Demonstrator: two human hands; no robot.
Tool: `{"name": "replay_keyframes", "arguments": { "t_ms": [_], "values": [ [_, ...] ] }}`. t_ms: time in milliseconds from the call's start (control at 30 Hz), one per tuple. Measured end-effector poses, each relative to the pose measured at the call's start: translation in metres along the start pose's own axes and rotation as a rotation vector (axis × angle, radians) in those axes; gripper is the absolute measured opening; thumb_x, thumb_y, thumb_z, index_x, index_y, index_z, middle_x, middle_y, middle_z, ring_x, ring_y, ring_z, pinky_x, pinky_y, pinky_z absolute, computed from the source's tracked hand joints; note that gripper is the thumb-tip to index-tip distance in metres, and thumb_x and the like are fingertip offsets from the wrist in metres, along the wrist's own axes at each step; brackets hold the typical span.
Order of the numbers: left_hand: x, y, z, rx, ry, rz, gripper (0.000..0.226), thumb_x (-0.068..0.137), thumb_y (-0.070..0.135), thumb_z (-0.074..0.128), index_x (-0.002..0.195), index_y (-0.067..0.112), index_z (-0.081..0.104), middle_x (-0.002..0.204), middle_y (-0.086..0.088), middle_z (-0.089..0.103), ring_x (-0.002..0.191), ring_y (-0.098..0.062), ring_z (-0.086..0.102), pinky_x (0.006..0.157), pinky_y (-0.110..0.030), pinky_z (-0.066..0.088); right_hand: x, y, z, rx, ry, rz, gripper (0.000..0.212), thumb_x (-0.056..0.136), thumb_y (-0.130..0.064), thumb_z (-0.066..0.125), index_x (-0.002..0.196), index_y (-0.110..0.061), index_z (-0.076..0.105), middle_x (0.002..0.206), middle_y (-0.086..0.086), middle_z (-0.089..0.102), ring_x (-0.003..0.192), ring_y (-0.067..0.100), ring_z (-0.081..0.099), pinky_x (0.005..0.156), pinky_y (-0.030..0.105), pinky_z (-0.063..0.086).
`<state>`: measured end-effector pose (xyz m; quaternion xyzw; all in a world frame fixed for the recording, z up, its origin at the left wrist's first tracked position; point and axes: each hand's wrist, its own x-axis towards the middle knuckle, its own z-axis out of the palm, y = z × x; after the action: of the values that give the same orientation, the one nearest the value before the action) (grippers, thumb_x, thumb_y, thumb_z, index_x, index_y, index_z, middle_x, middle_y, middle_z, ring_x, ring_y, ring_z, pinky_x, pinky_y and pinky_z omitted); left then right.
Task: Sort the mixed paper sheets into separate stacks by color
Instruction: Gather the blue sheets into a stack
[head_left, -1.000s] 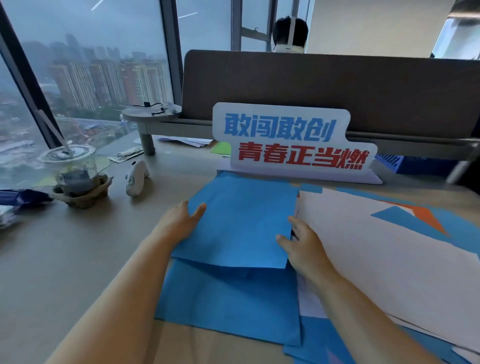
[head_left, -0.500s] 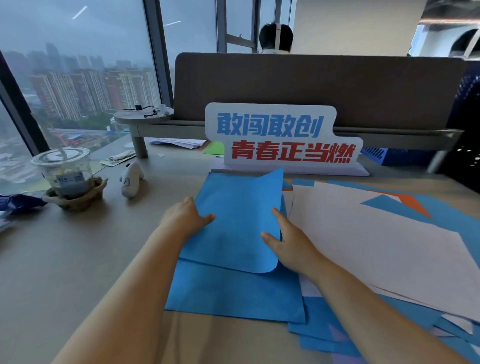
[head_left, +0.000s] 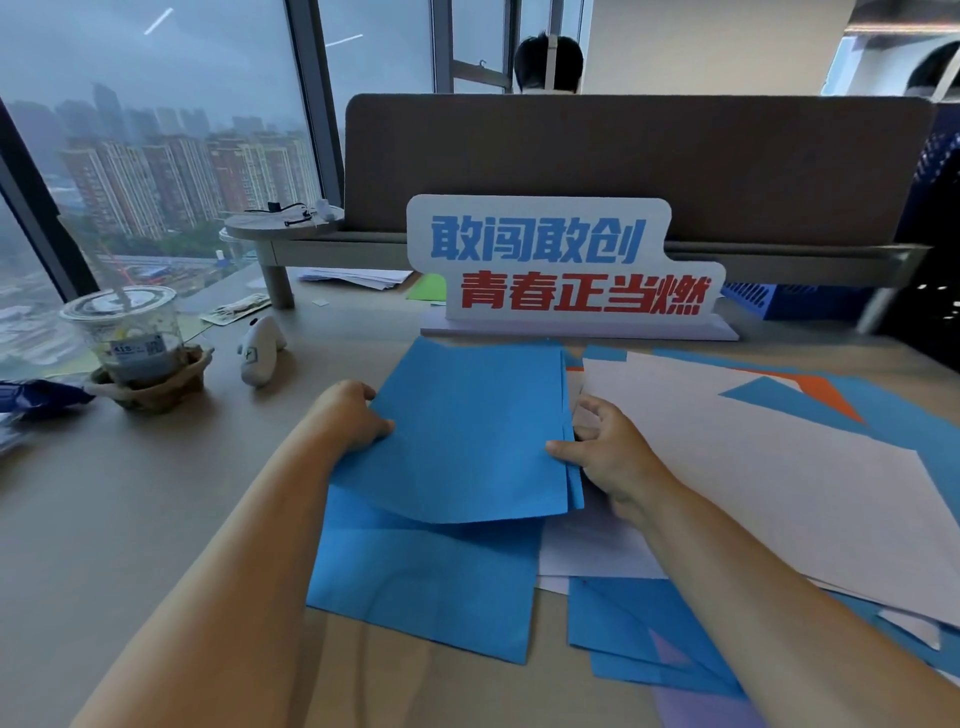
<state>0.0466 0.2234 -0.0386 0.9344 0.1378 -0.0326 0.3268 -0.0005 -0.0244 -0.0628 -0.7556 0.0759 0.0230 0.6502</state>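
Bare worktop (head_left: 156, 519) left of left fingers (head_left: 379, 427); sign (head_left: 561, 270) blocks ahead; cup (head_left: 130, 338), toy (head_left: 260, 351) ahead-left; paper pile (head_left: 753, 493) right.

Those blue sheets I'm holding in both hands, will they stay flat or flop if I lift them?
Probably floppy: the blue sheets sag along the near edge between the left hand and right hand. Likely very light, being thin paper. They may slip apart, since their right edges look fanned, not flush.

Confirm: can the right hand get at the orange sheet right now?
Probably not yet. The right hand is busy pinching the edge of the blue sheets, and the orange sheet shows only a sliver, mostly covered by the white sheet. Nothing upright blocks the path.
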Motion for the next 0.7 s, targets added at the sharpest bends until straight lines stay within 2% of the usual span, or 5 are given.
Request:
{"name": "replay_keyframes", "arguments": {
  "t_ms": [267, 433, 533, 633, 700],
  "values": [
    [-0.013, -0.007, -0.027, 0.454, -0.22, 0.055, 0.03, 0.083, 0.03, 0.069, 0.105, 0.011, 0.067, 0.101, -0.005, 0.065, 0.09, -0.022, 0.057, 0.076, -0.028, 0.042, -0.005, -0.005, 0.002, -0.096, -0.053, -0.015, 0.058, 0.082, -0.011, 0.071, 0.131, -0.004, 0.04, 0.119, 0.002, 0.058, 0.104, 0.02, 0.059, 0.089, 0.031, 0.048],
    [-0.018, -0.007, -0.027, 0.519, -0.298, -0.004, 0.053, 0.083, 0.046, 0.065, 0.117, 0.007, 0.057, 0.115, -0.009, 0.06, 0.102, -0.024, 0.057, 0.076, -0.03, 0.047, -0.007, -0.003, 0.004, -0.31, -0.036, -0.109, 0.058, 0.077, -0.006, 0.073, 0.125, -0.005, 0.041, 0.124, 0.009, 0.056, 0.113, 0.027, 0.056, 0.098, 0.041, 0.046],
    [-0.018, -0.002, -0.021, 0.519, -0.177, -0.007, 0.068, 0.088, 0.051, 0.055, 0.135, 0.004, 0.043, 0.135, -0.011, 0.048, 0.119, -0.027, 0.048, 0.078, -0.029, 0.041, -0.007, -0.004, 0.006, -0.459, -0.05, -0.151, 0.068, 0.085, -0.013, 0.066, 0.139, -0.009, 0.026, 0.132, 0.009, 0.051, 0.117, 0.026, 0.053, 0.099, 0.035, 0.045],
    [-0.011, -0.001, -0.012, 0.448, -0.107, 0.019, 0.06, 0.092, 0.048, 0.049, 0.128, -0.001, 0.048, 0.131, -0.014, 0.05, 0.113, -0.029, 0.052, 0.079, -0.03, 0.043, -0.008, -0.004, 0.01, -0.507, -0.079, -0.185, 0.084, 0.092, -0.015, 0.057, 0.15, -0.014, -0.003, 0.145, 0.005, 0.04, 0.127, 0.025, 0.046, 0.102, 0.031, 0.038],
    [-0.007, -0.002, -0.008, 0.395, -0.071, 0.016, 0.056, 0.092, 0.047, 0.051, 0.119, -0.002, 0.053, 0.124, -0.015, 0.054, 0.105, -0.029, 0.055, 0.078, -0.03, 0.044, -0.009, -0.004, 0.011, -0.492, -0.073, -0.205, 0.084, 0.093, -0.014, 0.055, 0.151, -0.017, -0.006, 0.147, 0.004, 0.037, 0.129, 0.023, 0.044, 0.104, 0.031, 0.037]
  ]
}}
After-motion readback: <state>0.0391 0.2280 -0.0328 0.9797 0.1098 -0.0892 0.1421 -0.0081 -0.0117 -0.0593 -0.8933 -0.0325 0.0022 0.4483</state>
